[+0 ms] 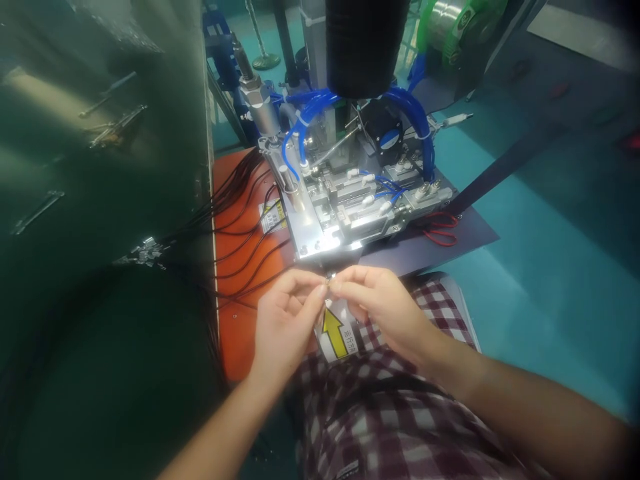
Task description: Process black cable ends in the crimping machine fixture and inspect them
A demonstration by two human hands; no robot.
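Observation:
My left hand (287,320) and my right hand (377,300) meet fingertip to fingertip in front of a metal machine (340,213). Both are closed in a pinch, thumb against forefinger. Whatever lies between the fingertips is tiny and mostly covered, so I cannot make out what it is. Just below the fingers shows a white label (345,333) with a yellow arrow (334,333). Bright light falls on the machine's front metal plate (315,243), right beyond my fingers.
Black cables (245,230) run across the orange board (235,340) to a bundle of metal-tipped ends (147,252) on the dark green surface at left. Blue air tubes (313,103) arch over the machine. A black cylinder (367,47) hangs above. Red wire (443,230) lies at right.

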